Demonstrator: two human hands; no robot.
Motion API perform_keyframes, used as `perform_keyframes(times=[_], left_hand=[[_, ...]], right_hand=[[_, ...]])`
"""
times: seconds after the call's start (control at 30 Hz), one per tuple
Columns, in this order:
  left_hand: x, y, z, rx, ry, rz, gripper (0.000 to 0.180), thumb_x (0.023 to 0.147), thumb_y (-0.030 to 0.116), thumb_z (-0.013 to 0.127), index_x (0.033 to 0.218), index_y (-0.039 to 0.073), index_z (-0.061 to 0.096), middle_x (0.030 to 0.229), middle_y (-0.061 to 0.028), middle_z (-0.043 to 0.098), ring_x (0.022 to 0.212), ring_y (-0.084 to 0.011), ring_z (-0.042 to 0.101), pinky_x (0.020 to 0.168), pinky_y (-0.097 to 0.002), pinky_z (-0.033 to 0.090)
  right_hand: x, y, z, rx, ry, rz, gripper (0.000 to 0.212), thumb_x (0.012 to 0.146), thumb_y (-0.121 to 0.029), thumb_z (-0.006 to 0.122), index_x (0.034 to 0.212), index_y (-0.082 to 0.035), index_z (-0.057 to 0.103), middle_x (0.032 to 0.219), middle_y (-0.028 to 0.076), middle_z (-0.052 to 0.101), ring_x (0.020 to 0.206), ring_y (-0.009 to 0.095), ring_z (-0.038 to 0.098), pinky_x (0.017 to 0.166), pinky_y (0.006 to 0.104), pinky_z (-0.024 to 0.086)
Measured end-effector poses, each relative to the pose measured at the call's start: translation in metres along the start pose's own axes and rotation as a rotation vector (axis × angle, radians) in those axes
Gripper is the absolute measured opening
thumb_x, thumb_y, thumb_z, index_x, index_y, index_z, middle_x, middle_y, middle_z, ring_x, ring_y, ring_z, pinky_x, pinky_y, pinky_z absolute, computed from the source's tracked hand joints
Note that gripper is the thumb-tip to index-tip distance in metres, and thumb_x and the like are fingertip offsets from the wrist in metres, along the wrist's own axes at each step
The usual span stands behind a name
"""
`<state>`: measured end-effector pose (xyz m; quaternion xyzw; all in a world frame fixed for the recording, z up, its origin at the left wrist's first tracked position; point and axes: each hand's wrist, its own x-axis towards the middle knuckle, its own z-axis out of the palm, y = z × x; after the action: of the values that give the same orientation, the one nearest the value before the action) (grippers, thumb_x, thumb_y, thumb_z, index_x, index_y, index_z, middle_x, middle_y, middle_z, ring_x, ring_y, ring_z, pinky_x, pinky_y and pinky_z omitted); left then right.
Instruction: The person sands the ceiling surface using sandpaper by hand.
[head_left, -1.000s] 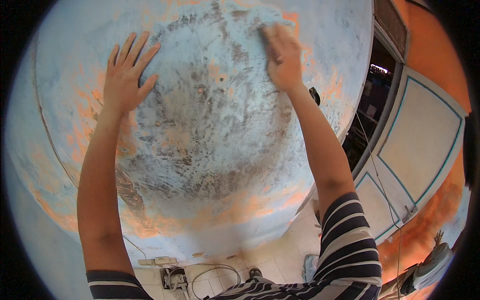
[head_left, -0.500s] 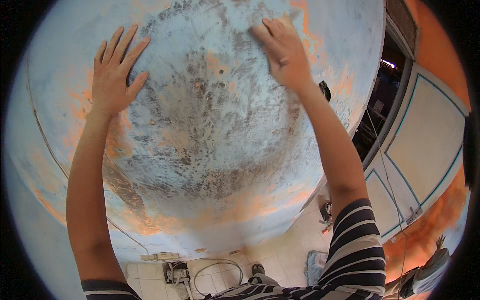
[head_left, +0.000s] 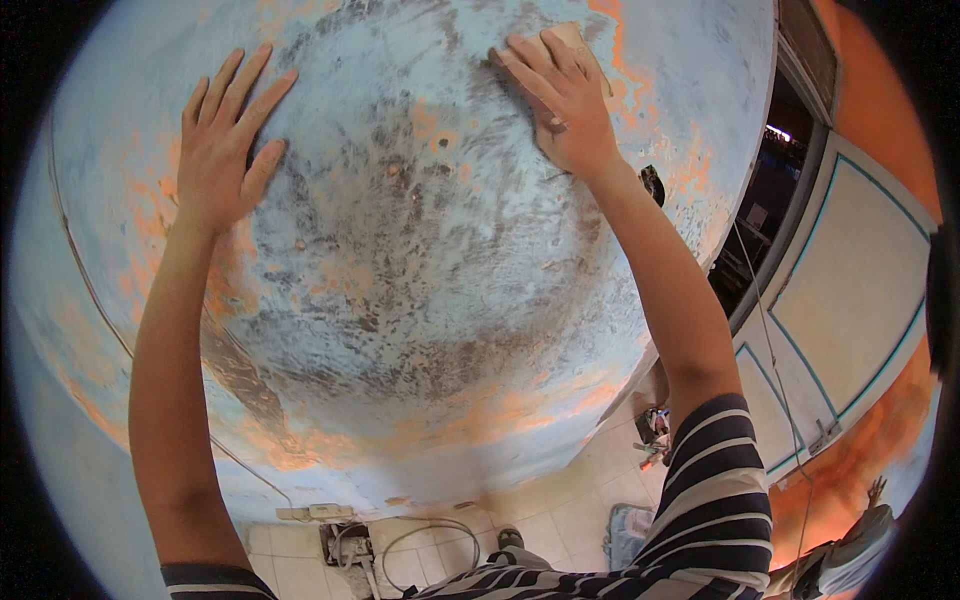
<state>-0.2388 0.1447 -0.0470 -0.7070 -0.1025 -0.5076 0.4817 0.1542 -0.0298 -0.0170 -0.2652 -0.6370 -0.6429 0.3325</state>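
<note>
In front of me is a wall [head_left: 340, 280] of worn pale blue paint, with dark smudges and orange patches. My left hand [head_left: 222, 150] lies against its left side, fingers spread, holding nothing. High on the right, my right hand [head_left: 568, 115] presses a tan sheet, which looks like sandpaper [head_left: 572, 40], to the surface. One edge of the sheet shows beyond the fingers; the rest is hidden under the hand.
A thin cable [head_left: 80, 255] runs down the wall at left to a power strip [head_left: 315, 513]. Below are a dusty device [head_left: 350, 548], a coiled cord [head_left: 400, 545] and a pale tiled floor. At right stands a cream door [head_left: 850, 290]; another person [head_left: 855, 550] is at lower right.
My right hand, blurred before, has shifted slightly left, and more of the tan sheet shows beside its fingers. My left hand stays on the wall with a very slight shift.
</note>
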Motion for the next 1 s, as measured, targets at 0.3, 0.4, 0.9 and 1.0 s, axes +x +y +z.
perform_keyframes(times=[0.3,0.4,0.9,1.0], left_hand=[[-0.002,-0.002,0.004,0.060,-0.002,0.026,0.052,0.107,0.046,0.039,0.153,0.026,0.051,0.166,-0.0037,0.036,0.154,-0.0317,0.029,0.125,-0.0553,0.018],[-0.001,0.001,0.006,0.047,-0.001,0.010,0.053,0.106,0.049,0.039,0.153,0.027,0.051,0.166,-0.0031,0.036,0.154,-0.0319,0.029,0.125,-0.0560,0.018],[-0.004,0.001,0.002,0.035,-0.011,-0.015,0.055,0.102,0.046,0.050,0.153,0.027,0.050,0.167,-0.0033,0.035,0.154,-0.0314,0.030,0.125,-0.0558,0.020],[-0.002,0.002,0.001,0.020,0.006,-0.001,0.055,0.101,0.043,0.052,0.153,0.027,0.050,0.167,-0.0032,0.035,0.154,-0.0309,0.030,0.125,-0.0552,0.020]], right_hand=[[0.000,-0.008,-0.001,0.006,0.038,0.098,0.061,0.074,0.012,0.056,0.130,-0.012,0.067,0.110,0.012,0.063,0.099,0.036,0.057,0.085,0.0458,0.046],[-0.001,-0.002,0.004,0.129,0.162,0.391,0.060,0.074,0.013,0.055,0.127,-0.011,0.067,0.114,0.014,0.063,0.109,0.037,0.057,0.092,0.0430,0.048],[0.013,0.001,-0.012,0.261,0.065,0.358,0.045,0.088,0.010,0.049,0.125,-0.006,0.067,0.114,0.014,0.068,0.110,0.037,0.063,0.097,0.0441,0.050],[0.006,0.000,-0.002,-0.030,0.080,0.212,0.049,0.088,0.009,0.049,0.132,-0.006,0.064,0.126,0.017,0.066,0.119,0.037,0.060,0.107,0.0423,0.046]])
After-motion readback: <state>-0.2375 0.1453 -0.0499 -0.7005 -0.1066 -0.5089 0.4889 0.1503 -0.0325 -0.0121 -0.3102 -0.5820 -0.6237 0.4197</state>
